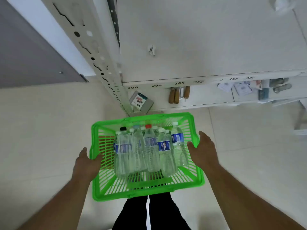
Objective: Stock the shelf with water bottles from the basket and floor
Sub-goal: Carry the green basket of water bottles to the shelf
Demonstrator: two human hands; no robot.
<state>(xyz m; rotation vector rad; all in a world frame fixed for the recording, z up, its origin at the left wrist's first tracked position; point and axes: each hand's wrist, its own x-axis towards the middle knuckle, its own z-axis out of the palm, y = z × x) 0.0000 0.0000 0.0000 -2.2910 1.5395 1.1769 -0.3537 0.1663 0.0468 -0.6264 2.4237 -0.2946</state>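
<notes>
A bright green plastic basket (98, 193) is in front of me, above the pale tiled floor. Several clear water bottles (150, 153) with blue labels lie packed in it, caps pointing toward the shelf. My left hand (86, 165) grips the basket's left rim, thumb hooked over the edge. My right hand (203, 150) grips the right rim the same way. The white shelf (191, 47) stands just beyond the basket, its upper board bare.
The shelf's front edge carries number tags (156, 85). A lower shelf holds a small box (141, 101), wooden-handled tools (178, 94) and packets at the right. A perforated upright post (106, 70) stands at the shelf's left. My dark trouser legs (149, 211) show below.
</notes>
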